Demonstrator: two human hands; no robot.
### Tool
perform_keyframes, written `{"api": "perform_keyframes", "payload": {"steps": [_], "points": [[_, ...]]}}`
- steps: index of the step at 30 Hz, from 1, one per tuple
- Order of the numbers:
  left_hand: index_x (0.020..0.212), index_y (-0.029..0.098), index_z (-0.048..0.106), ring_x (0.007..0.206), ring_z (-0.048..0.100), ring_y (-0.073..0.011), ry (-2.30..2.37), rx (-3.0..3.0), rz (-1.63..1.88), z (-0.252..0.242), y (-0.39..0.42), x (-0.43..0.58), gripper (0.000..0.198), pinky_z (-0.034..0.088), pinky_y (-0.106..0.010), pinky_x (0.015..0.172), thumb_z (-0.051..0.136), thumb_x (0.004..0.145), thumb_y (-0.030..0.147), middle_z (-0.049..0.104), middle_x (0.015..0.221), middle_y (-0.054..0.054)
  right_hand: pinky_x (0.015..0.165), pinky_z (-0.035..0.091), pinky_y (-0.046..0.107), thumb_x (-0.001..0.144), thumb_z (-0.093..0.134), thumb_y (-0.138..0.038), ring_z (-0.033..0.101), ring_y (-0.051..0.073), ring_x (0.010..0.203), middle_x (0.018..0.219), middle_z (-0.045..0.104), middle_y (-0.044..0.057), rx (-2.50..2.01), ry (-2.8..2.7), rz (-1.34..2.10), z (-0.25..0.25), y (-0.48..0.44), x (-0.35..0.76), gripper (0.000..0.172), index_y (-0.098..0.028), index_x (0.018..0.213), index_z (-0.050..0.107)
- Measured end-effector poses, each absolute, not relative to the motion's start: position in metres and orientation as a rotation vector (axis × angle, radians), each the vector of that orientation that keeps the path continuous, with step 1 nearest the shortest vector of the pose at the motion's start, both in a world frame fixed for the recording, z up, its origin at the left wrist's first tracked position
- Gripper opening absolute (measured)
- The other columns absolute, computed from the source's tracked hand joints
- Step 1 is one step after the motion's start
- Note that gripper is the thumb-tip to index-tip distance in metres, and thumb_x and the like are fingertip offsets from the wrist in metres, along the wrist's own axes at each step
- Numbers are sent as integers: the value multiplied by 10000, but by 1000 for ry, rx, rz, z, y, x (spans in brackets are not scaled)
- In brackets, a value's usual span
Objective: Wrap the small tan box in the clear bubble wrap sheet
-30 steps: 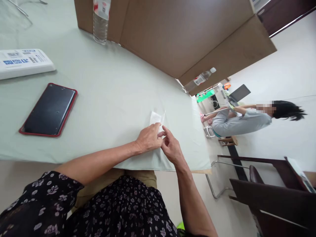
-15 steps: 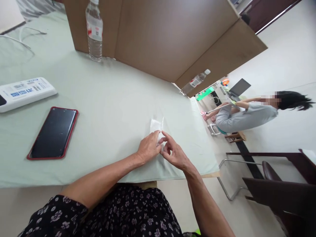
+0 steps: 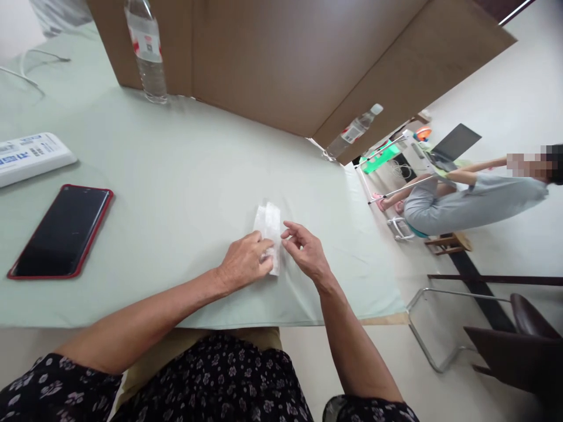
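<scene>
The bench [image 3: 185, 176] spreads out under my hands, with cardboard panels [image 3: 272, 53] standing well beyond them. Far off to the left of my left hand [image 3: 244, 264] lies a phone [image 3: 59, 231]. That hand presses flat on the folded white paper [image 3: 269, 225], fingers bent over its near end. My right hand [image 3: 305, 252] hovers just beside the paper, fingers loosely curled, holding nothing.

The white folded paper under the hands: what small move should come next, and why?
Probably press the fold flat with the right hand. The left hand already pins the white folded paper to the table, while the right fingers hover just beside its edge.
</scene>
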State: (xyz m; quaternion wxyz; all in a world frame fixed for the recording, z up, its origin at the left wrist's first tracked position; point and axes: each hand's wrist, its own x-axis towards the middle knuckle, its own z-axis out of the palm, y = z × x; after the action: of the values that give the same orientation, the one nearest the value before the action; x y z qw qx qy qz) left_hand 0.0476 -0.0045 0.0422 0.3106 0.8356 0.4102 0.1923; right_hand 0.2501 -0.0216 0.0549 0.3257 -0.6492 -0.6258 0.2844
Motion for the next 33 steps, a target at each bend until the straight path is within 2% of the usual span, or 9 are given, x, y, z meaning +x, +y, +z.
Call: {"api": "perform_keyframes", "payload": {"steps": [4,6,10,13,17,20,23,26,33], "points": [[1139,218,732,772,627,-182,1097,2168,555,37,-3,45,317,538,-313,739,611,847,250,645,928,-45,526,489,259,790,692,-430,658,151,699,1036,731,100,-1770,-1292,962,55,-12,261,481,-151,1179,654],[1146,203,732,757,624,-173,1089,2171,580,36,-3,44,324,540,-316,755,611,848,247,646,926,-46,454,448,245,755,734,-455,653,166,655,922,737,97,-1762,-1204,1106,54,-2,259,519,-137,1157,655],[1112,200,731,754,620,-169,1056,2231,635,35,-4,42,292,541,-303,740,602,852,231,638,907,-46,377,330,217,687,786,-495,498,116,474,561,576,-38,-1684,-1206,1250,48,20,246,515,-139,1044,680],[1062,185,728,801,628,-187,1022,2322,721,35,-7,42,250,547,-304,732,581,862,214,636,934,-70,383,279,210,648,805,-502,397,78,435,511,473,-83,-1644,-1236,1286,46,30,240,412,-167,835,655],[1072,163,705,869,651,-199,952,2459,849,35,-9,42,238,559,-342,795,552,889,178,652,1191,-133,424,285,212,656,802,-494,363,64,449,525,483,-79,-1569,-1268,1326,46,33,240,363,-184,716,623],[1060,170,697,886,664,-219,902,2465,811,36,-8,41,221,557,-361,803,541,903,164,695,1078,-103,487,380,230,682,804,-503,455,95,513,584,588,-40,-1478,-1250,1318,43,31,241,355,-171,736,690],[1058,160,699,864,662,-219,890,2370,774,38,-6,39,216,558,-354,789,549,903,162,697,956,-80,686,517,280,695,830,-489,631,159,724,792,738,12,-1352,-1224,1291,36,28,240,344,-178,833,778],[1075,158,701,863,649,-209,895,2338,803,38,-6,37,218,558,-342,792,565,908,184,686,967,-81,842,544,328,718,840,-486,689,198,895,950,788,18,-1264,-1224,1322,30,22,240,326,-225,913,822],[968,161,705,816,572,-193,1042,2398,877,40,-10,35,147,518,-314,714,619,883,245,599,934,-75,802,558,340,776,828,-474,698,208,875,910,781,6,-1226,-1279,1226,35,6,237,226,-269,872,835]]}}
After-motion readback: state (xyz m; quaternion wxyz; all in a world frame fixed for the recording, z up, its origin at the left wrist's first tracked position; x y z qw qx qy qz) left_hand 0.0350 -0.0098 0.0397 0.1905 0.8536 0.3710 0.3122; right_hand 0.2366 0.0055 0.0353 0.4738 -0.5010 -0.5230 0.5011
